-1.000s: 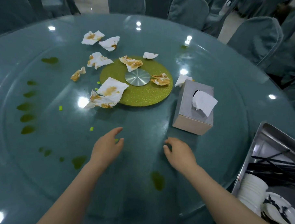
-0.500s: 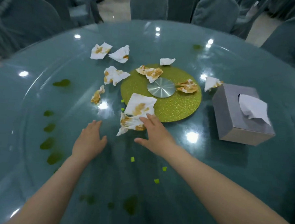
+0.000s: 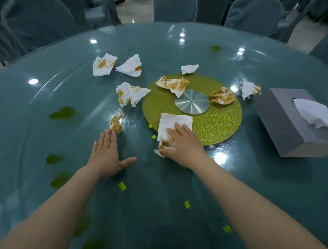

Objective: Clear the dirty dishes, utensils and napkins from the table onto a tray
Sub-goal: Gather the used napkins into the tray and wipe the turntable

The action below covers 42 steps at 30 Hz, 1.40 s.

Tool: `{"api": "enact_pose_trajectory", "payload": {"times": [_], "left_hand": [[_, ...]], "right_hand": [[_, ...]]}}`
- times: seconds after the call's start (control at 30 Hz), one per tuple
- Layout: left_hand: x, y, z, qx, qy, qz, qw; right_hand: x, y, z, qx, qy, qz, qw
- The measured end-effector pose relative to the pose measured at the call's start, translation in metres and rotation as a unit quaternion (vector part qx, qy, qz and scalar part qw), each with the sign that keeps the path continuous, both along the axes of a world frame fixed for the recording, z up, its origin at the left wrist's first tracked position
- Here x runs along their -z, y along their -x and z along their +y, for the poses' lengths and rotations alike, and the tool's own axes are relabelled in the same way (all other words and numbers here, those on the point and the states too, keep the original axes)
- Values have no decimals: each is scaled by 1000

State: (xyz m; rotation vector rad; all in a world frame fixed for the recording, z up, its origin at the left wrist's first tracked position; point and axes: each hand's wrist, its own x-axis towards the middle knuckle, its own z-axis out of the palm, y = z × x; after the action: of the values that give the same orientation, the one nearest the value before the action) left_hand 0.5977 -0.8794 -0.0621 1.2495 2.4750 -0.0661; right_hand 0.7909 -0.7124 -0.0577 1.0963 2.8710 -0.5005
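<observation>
Several stained white napkins lie on the round glass table. My right hand presses flat on the nearest napkin, which overlaps the rim of the green glitter disc. My left hand lies flat on the glass, fingers straight, its fingertips touching a small crumpled brown-stained napkin. More dirty napkins sit farther back: one at the far left, one beside it, one left of the disc, two on the disc. No tray is in view.
A grey tissue box stands at the right with a tissue sticking out. A steel hub sits at the disc's centre. Small green food bits and green smears dot the glass. Covered chairs ring the table.
Both hands have reached forward. My right hand has come down flat on the nearest napkin and my left hand has reached the small crumpled one. The tray has left the view.
</observation>
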Motion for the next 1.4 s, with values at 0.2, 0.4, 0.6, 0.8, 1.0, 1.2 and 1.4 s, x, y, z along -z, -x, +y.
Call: {"api": "enact_pose_trajectory", "payload": {"times": [0.2, 0.4, 0.6, 0.8, 1.0, 1.2, 1.4], "left_hand": [[8, -19, -1, -21, 9, -10, 1000], [10, -34, -3, -34, 11, -5, 999], [9, -40, -3, -39, 12, -10, 999], [9, -37, -3, -38, 13, -2, 999], [4, -33, -2, -34, 11, -2, 999], [1, -32, -5, -29, 9, -13, 999], [-4, -47, -13, -20, -11, -62, 998]], "right_hand": [[-2, -11, 1, 63, -30, 142, 987], [-12, 3, 3, 154, 91, 272, 946], [-11, 35, -9, 80, 128, 199, 968], [-5, 32, -12, -7, 96, 167, 981], [0, 39, -13, -104, 35, 72, 991], [-3, 36, -15, -88, 17, 125, 988], [-3, 16, -30, 20, 24, 178, 984]]}}
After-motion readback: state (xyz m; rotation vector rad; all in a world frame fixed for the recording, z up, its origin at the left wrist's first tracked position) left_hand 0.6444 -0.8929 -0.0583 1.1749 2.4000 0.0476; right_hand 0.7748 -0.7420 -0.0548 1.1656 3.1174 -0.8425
